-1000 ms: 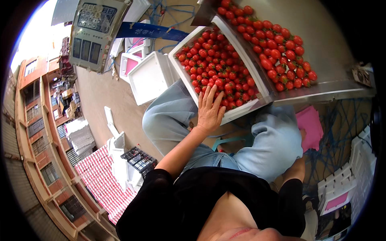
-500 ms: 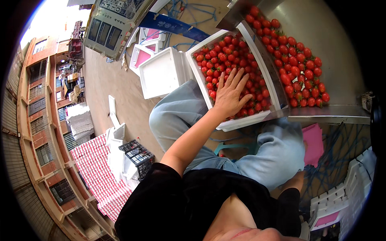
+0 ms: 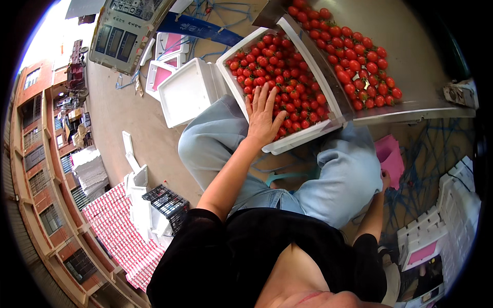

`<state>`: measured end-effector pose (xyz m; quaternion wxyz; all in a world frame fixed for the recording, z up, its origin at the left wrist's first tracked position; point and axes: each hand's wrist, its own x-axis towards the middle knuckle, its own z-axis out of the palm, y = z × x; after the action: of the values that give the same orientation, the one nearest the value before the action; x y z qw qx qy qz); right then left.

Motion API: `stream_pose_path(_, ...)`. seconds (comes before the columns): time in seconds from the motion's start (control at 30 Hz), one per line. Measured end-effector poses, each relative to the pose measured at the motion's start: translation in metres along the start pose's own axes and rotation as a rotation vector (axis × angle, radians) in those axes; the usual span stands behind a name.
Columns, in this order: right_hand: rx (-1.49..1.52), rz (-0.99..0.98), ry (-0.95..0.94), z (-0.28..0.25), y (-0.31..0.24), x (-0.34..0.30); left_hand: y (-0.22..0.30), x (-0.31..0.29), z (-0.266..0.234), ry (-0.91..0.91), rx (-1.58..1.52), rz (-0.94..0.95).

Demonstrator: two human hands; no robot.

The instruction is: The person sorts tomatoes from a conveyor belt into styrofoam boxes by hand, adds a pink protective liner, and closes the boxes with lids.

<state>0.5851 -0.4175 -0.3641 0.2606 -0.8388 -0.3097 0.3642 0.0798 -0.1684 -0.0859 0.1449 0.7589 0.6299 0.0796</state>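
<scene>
Red cherry tomatoes (image 3: 287, 77) fill a white foam box (image 3: 227, 77) that stands in front of my knees. My left hand (image 3: 264, 119) lies on the tomatoes by the box's near left side, palm down, fingers stretched and thumb apart. Low on the right, beyond my knee, my right hand (image 3: 385, 179) pinches the edge of a bent pink sheet (image 3: 391, 158); only part of that hand shows. More tomatoes (image 3: 359, 64) lie loose on a metal tray (image 3: 416, 66) against the box's right side.
White foam lids and boxes (image 3: 185, 95) stand left of the tomato box, below a scale (image 3: 123, 36). Blue straps (image 3: 431, 164) tangle on the floor at right, near stacked white boxes (image 3: 447, 220). A black crate (image 3: 167, 203) and red-white stacks (image 3: 120, 226) sit at left.
My left hand has slid back toward the box's near left side. My right hand has come into view at the pink sheet, which has shifted and bent. The whole view has shifted slightly.
</scene>
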Motion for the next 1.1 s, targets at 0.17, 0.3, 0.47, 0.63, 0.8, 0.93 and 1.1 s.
stream_pose_path(0.17,0.344,-0.027,0.062,-0.064,-0.037,-0.048,0.018,-0.001,-0.001,0.269,-0.268,-0.014)
stream_pose_path(0.3,0.643,-0.066,0.076,-0.104,-0.095,-0.068,0.039,-0.015,-0.021,0.307,-0.438,0.067)
stream_pose_path(0.47,0.997,-0.206,0.002,-0.153,-0.204,-0.11,0.123,-0.031,-0.069,0.23,-0.676,0.412)
stream_pose_path(0.63,0.857,-0.394,-0.105,-0.176,-0.315,-0.165,0.212,-0.025,-0.105,-0.078,-0.934,0.764)
stream_pose_path(0.8,0.562,-0.761,-0.252,-0.161,-0.419,-0.206,0.226,-0.021,-0.149,-0.584,-0.663,0.727)
stream_pose_path(0.93,0.473,-0.832,-0.123,-0.129,-0.459,-0.231,0.174,-0.044,-0.15,-0.055,-1.22,0.574)
stream_pose_path(1.1,0.548,-0.92,-0.093,-0.084,-0.485,-0.241,0.112,-0.04,-0.165,0.064,-2.022,0.009)
